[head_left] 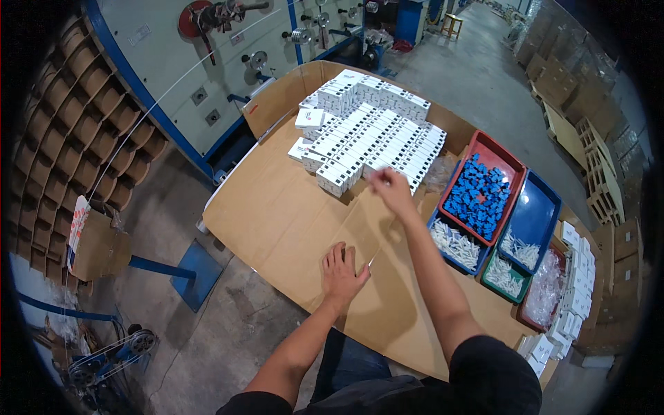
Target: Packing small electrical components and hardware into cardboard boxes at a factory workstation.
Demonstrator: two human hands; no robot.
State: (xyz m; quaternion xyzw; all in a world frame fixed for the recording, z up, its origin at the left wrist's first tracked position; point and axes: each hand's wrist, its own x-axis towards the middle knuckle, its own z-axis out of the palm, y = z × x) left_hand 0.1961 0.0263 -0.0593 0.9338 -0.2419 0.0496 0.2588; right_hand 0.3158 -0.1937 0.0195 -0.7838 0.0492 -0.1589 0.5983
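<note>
My left hand (342,273) lies on the cardboard tabletop (277,207) near its front edge, fingers apart and palm down. A thin pale sliver (374,259) shows beside its thumb; whether it is a loose thing or a gap in the cardboard I cannot tell. Farther off, my right hand (391,191) hovers at the near edge of the white boxes (387,135). Its fingers look bent, but motion smears them, and anything inside is hidden. The small white boxes stand in tight rows, with several more stacked on top at the back.
Right of the boxes, a red tray (513,166) holds blue plastic pieces. White plugs fill a blue tray (443,259) and a green tray (515,299); another blue tray (543,197) has some. Clear bags and more white boxes (577,283) line the right side. A machine (159,41) stands behind.
</note>
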